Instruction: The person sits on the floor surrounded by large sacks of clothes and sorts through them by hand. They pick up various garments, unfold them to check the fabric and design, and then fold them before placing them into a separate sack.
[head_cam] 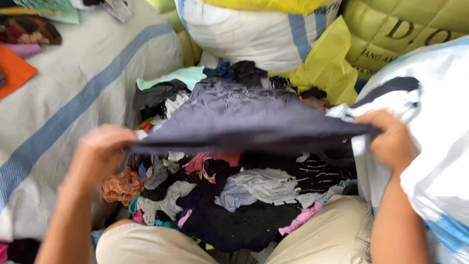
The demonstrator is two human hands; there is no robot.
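Note:
I hold a grey-purple piece of cloth (244,120) stretched out flat between both hands, above a heap of mixed cloth scraps (234,195). My left hand (100,151) grips its left edge. At the right edge, my right hand (388,139) pinches the cloth. The cloth hides part of the heap behind it. My knees in beige trousers (337,234) frame the heap from below.
A large white sack with a blue stripe (73,98) lies at the left, another white sack (439,146) at the right. Behind stand a white-and-blue sack (244,34), a yellow bag (327,63) and a yellow-green bale (395,29). An orange cloth (12,71) lies far left.

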